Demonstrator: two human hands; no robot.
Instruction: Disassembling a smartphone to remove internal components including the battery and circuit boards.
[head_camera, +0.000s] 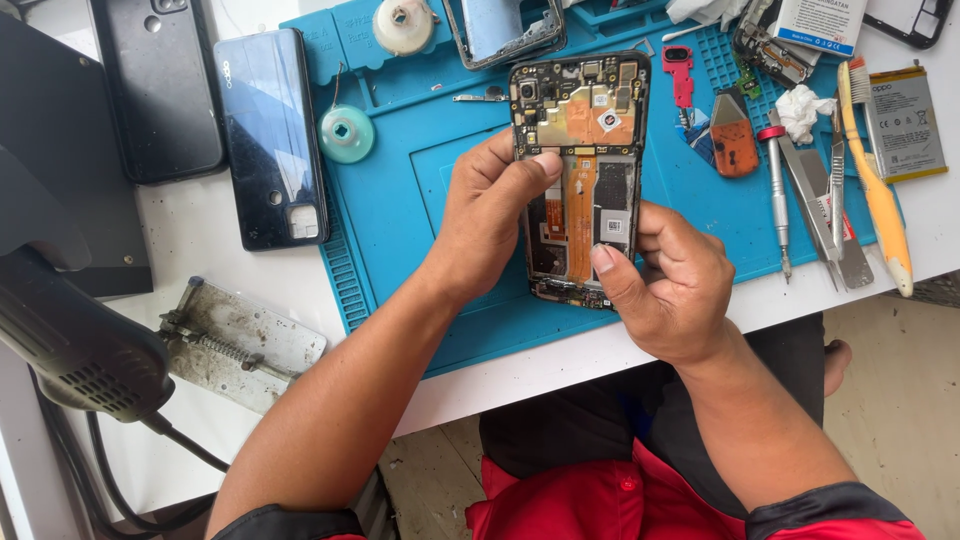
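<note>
**Opened phone held over the repair mat**

Head view: a white workbench (200, 240) with a blue silicone repair mat (400, 200) spread across it, tools everywhere. Both hands are on the opened smartphone (578, 170), back cover off, circuit board and orange flex cable exposed, held just above the mat's centre. The left hand (490, 215) clasps the left edge, thumb pressing the middle of the board. The right hand (670, 285) pinches the lower right edge, thumb tip on the frame.

It looks light and stiff but fragile: bare connectors and that thin flex would tear easily, so the metal side frame is the safe place to grip.

Alongside lie a dark back cover (270, 140), a yellow toothbrush (880, 200), tweezers (815, 195), a red-capped screwdriver (778, 190) and a loose battery (905, 125).
</note>
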